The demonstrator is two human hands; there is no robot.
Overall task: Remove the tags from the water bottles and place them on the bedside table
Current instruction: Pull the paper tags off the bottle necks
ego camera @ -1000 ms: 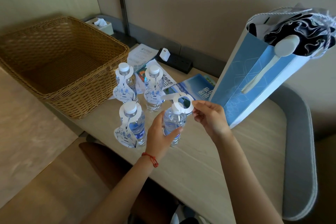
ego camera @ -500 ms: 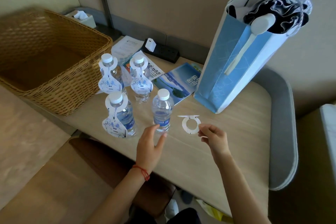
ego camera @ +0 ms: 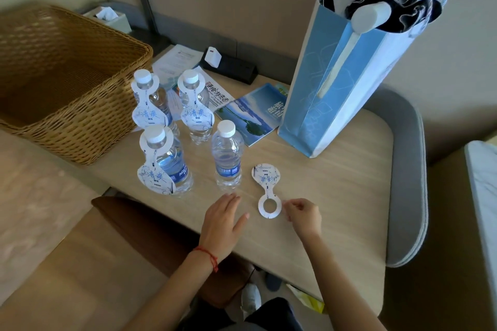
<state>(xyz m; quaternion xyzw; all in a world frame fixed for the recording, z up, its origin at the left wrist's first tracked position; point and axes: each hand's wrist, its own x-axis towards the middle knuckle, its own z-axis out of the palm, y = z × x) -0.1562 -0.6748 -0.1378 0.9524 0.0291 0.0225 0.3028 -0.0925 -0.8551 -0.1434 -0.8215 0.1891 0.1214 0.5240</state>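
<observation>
With the loose tag [ego camera: 266,190] lying flat on the table [ego camera: 336,196] right of the bare bottle [ego camera: 227,154], the right hand [ego camera: 304,216] should unpinch its ring cleanly while the open left hand [ego camera: 220,223] reaches for the near-left tagged bottle [ego camera: 168,161].

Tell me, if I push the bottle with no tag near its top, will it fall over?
Probably, yes. The untagged bottle stands tall and narrow on the table, so a push near its white cap could tip it. It looks full of water, so likely heavy. Once down, its round body would probably roll.
</observation>
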